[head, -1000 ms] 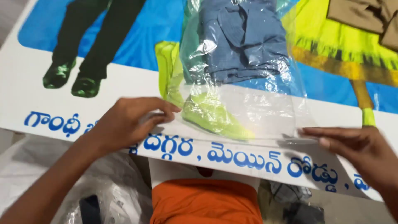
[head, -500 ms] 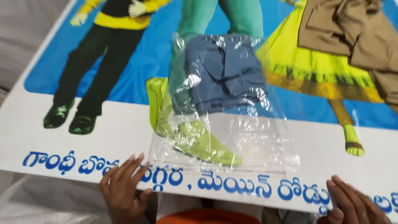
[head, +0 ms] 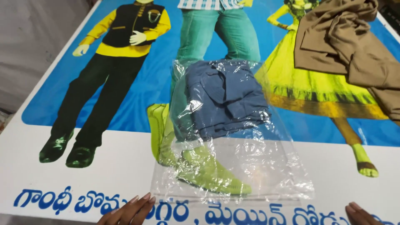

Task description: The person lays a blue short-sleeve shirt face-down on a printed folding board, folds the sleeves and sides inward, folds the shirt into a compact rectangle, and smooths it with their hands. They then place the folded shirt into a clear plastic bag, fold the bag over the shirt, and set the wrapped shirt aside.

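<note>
Lying flat under everything: big glossy printed banner, blue field on top, white band below with a row of blue lettering, printed figures in black-yellow, teal jeans, yellow dress. Brown cloth garment, matte and crumpled, heaped on the top right corner. Clear plastic bag, crinkly and shiny, sits mid-banner, long axis running away from the viewer, open end toward the near edge. Folded blue garment inside it, pushed to the far end; near half of bag holds nothing. Left hand at the bottom edge, fingers flat on the banner just beside the bag's near corner, gripping nothing. Right hand mostly cut off; can't tell its grip.
</note>
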